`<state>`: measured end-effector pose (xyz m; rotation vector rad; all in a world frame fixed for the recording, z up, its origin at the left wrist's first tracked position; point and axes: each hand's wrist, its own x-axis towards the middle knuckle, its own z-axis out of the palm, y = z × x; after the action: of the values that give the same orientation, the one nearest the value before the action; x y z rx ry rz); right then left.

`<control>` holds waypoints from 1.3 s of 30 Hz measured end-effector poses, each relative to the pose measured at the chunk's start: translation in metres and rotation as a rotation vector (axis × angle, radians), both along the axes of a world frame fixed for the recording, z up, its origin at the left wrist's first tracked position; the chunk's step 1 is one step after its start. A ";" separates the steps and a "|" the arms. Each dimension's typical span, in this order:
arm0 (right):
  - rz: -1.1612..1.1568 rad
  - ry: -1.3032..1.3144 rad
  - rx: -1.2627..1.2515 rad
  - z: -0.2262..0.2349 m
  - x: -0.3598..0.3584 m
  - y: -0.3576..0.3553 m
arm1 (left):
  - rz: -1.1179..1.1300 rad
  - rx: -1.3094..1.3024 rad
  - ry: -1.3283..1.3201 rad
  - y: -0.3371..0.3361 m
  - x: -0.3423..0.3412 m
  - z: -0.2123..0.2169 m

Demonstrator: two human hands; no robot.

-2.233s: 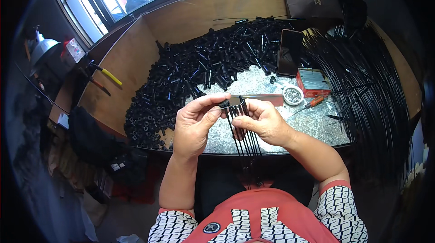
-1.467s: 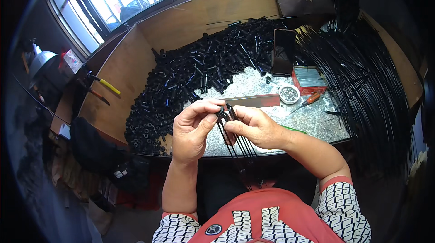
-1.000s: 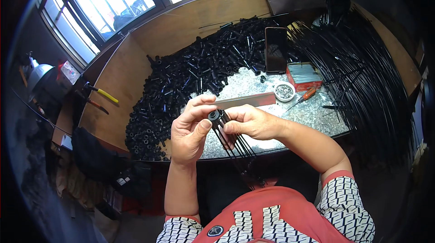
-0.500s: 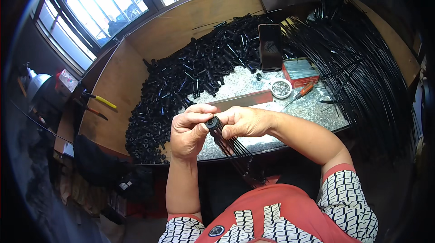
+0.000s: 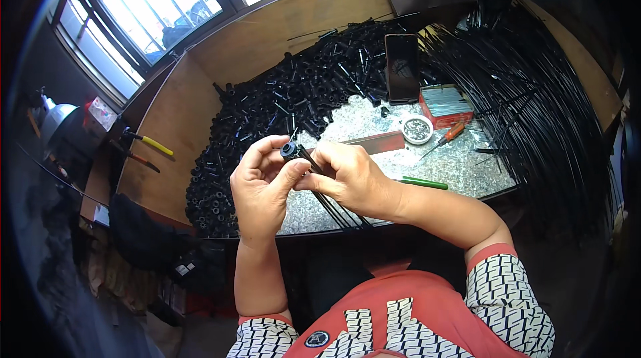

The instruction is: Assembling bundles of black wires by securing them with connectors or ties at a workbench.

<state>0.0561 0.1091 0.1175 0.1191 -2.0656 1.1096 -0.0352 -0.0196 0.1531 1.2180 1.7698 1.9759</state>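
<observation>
My left hand (image 5: 259,188) is closed around a black hollow plastic hub (image 5: 289,149), its round open end facing up between thumb and fingers. Thin black rods (image 5: 336,212) run from the hub down to the right, beneath my right hand (image 5: 354,179). That hand's thumb and fingers pinch the rods close to the hub; the fingertips are partly hidden. A short thin metal wire or pin stands by the hub's rim. Both hands are above the near part of the speckled worktop (image 5: 461,169).
Black plastic tubes (image 5: 267,107) heap up behind my left hand. Long black rods (image 5: 534,91) pile at the right. Between them are a phone (image 5: 402,67), a red box (image 5: 445,117), a white dish (image 5: 416,129), an orange-handled screwdriver (image 5: 449,136), a metal bar (image 5: 374,143) and a green-handled tool (image 5: 424,183).
Both hands have shifted left and slightly away from me with the hub and rods. The green-handled tool, not visible before, now shows beside my right forearm.
</observation>
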 end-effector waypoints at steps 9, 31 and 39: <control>0.319 -0.170 -0.281 -0.014 -0.011 -0.004 | -0.061 -0.089 0.109 -0.027 -0.018 0.001; 0.177 -0.113 -0.074 -0.029 -0.015 -0.024 | 0.316 -0.063 0.442 -0.023 0.005 -0.043; 0.048 -0.270 0.132 -0.052 0.025 0.000 | 0.370 0.014 0.300 -0.030 -0.004 -0.058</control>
<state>0.0813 0.1092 0.0650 0.0887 -2.3884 1.0649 -0.0389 -0.0498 0.0954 1.3278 2.2749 2.0822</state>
